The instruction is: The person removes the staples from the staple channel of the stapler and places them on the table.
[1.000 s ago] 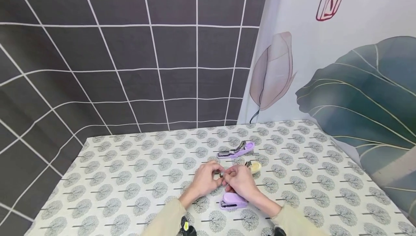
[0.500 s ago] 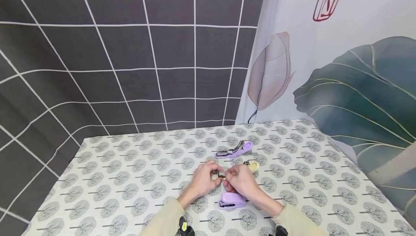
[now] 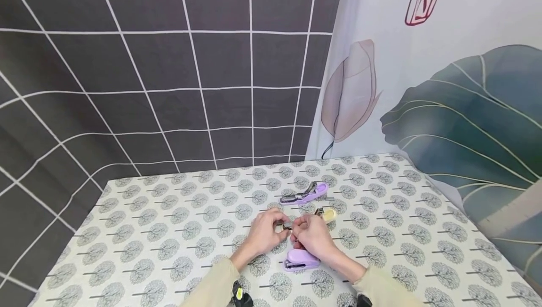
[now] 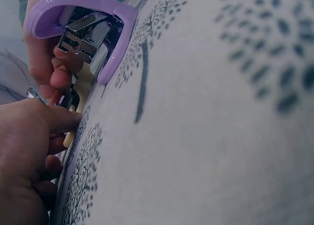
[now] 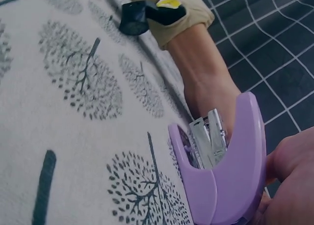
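Observation:
In the head view my left hand (image 3: 267, 230) grips the front end of a yellow stapler (image 3: 329, 216), which lies spread open on the table with its metal parts bared. My right hand (image 3: 312, 235) has its fingertips bunched right at that stapler's metal channel; I cannot tell what is between them. The left wrist view gives the yellow stapler's edge (image 4: 84, 85) beside my left thumb. Close in front of my right hand stands a folded purple stapler (image 3: 301, 259), large in the right wrist view beside the right hand (image 5: 294, 181).
Behind the hands lies a second purple stapler (image 3: 305, 194), unfolded, its metal arm raised. A small grey strip (image 3: 329, 199) sits near it. The table's tree-print cloth (image 3: 169, 255) reaches back to a dark checked curtain (image 3: 216, 147).
The right fingertips shift slightly at the yellow stapler's metal channel. The left hand keeps its grip, and the staplers stay where they were; the head view turns slightly.

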Motion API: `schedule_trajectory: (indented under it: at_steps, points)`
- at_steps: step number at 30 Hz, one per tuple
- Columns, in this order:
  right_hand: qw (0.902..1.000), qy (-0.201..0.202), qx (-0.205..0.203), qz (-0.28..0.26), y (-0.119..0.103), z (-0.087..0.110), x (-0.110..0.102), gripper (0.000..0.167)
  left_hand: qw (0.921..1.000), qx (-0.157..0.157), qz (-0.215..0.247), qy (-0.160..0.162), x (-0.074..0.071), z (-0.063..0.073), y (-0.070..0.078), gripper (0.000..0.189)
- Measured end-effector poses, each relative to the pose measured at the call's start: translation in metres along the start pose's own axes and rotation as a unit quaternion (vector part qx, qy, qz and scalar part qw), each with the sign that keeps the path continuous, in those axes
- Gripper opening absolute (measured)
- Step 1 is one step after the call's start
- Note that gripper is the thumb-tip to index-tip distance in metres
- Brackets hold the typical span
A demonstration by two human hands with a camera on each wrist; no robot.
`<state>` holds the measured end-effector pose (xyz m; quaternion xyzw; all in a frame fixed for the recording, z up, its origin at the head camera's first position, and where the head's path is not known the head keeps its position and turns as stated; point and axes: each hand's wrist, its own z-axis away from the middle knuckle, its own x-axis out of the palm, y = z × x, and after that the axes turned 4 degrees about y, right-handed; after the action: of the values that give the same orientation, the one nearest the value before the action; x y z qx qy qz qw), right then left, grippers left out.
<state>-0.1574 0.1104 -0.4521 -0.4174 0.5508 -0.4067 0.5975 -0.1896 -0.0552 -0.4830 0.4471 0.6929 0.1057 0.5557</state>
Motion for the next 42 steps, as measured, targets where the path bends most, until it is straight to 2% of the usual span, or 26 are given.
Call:
schedule_trajectory:
  at_steps: [8, 19, 24, 30, 38, 42]
  points:
    - [0.9954, 0.011, -0.066, 0.069, 0.002, -0.005, 0.003, 0.007, 1.0000, 0.003, -0.003, -0.001, -0.002, 0.001, 0.000, 0.021]
    - [0.9919, 0.001, -0.090, 0.089, 0.005, -0.003, 0.002, 0.011, 1.0000, 0.004, 0.006, 0.004, 0.001, 0.004, -0.002, 0.022]
    - [0.9921, -0.009, -0.094, 0.082, 0.006, -0.003, -0.001, 0.008, 0.9999, 0.005, 0.011, 0.007, 0.002, 0.004, 0.000, 0.022]
    - [0.9925, -0.006, -0.096, 0.075, 0.004, -0.004, -0.003, 0.006, 0.9999, 0.007, 0.006, 0.006, -0.001, 0.001, 0.001, 0.023]
    - [0.9951, 0.001, -0.076, 0.062, 0.001, -0.001, -0.007, 0.008, 1.0000, 0.002, 0.003, 0.000, -0.002, 0.002, 0.001, 0.024]
    - [0.9944, 0.003, -0.085, 0.063, -0.001, -0.001, -0.011, 0.009, 1.0000, 0.004, 0.003, 0.001, -0.001, 0.001, 0.001, 0.023]
